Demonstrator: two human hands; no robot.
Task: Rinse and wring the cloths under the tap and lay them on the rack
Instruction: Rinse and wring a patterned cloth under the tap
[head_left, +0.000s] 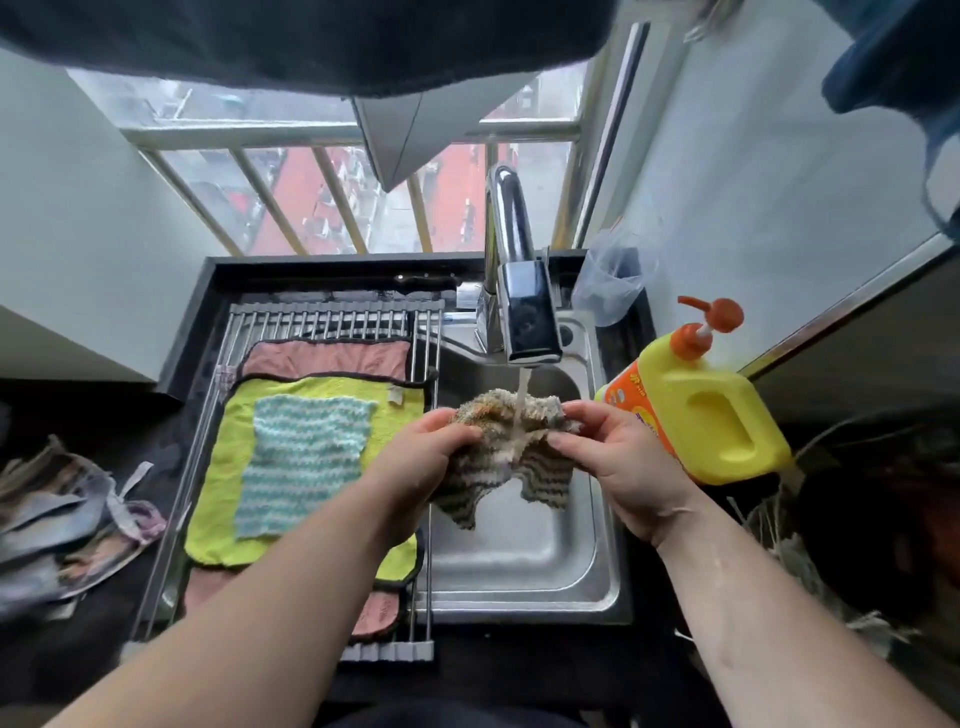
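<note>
A brown, grey and white striped knitted cloth (501, 467) hangs over the steel sink (524, 551), right under the running tap (524, 312). Water falls onto its middle. My left hand (421, 457) grips its left edge and my right hand (618, 467) pinches its right edge. On the metal roll-up rack (332, 319) over the sink's left half lie a pink cloth (324, 357), a yellow-green cloth (228, 467) and, on top, a teal and white knitted cloth (304, 462). Another pink cloth (376, 613) peeks out at the rack's near end.
A yellow detergent bottle (711, 415) with an orange pump stands right of the sink. A clear plastic bag (610, 280) sits behind the tap. Crumpled grey fabric (67, 519) lies on the dark counter at left. A barred window is behind.
</note>
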